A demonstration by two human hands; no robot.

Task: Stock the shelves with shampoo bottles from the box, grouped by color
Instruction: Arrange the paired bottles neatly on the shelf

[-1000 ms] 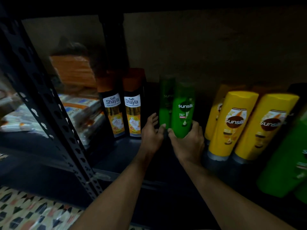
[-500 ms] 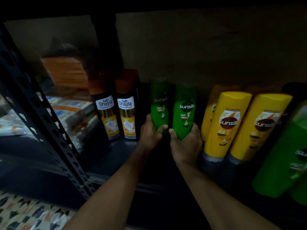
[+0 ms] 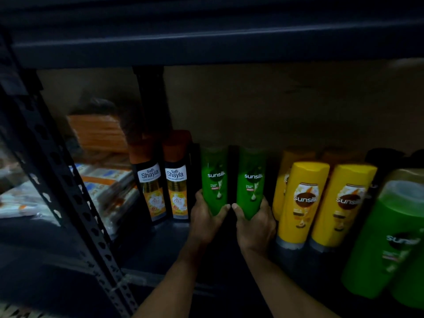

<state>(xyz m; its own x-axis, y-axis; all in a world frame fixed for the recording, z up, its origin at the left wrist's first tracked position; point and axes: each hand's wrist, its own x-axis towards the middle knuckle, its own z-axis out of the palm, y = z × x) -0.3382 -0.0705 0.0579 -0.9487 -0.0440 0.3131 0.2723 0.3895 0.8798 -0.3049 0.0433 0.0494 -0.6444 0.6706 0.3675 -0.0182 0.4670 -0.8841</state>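
Note:
Two green Sunsilk bottles stand side by side on the dark shelf. My left hand grips the base of the left green bottle. My right hand grips the base of the right green bottle. A narrow gap separates the two bottles. Left of them stand two black Safi Shayla bottles with orange caps. To the right, yellow Sunsilk bottles stand in two rows. The box is out of view.
A large green Sunsilk bottle leans at the far right. A perforated metal upright slants across the left; behind it lie stacked packets. The shelf above hangs low overhead.
The left green bottle came forward from behind and now stands level with the right one, both labels facing front. My hands moved apart, one on each bottle.

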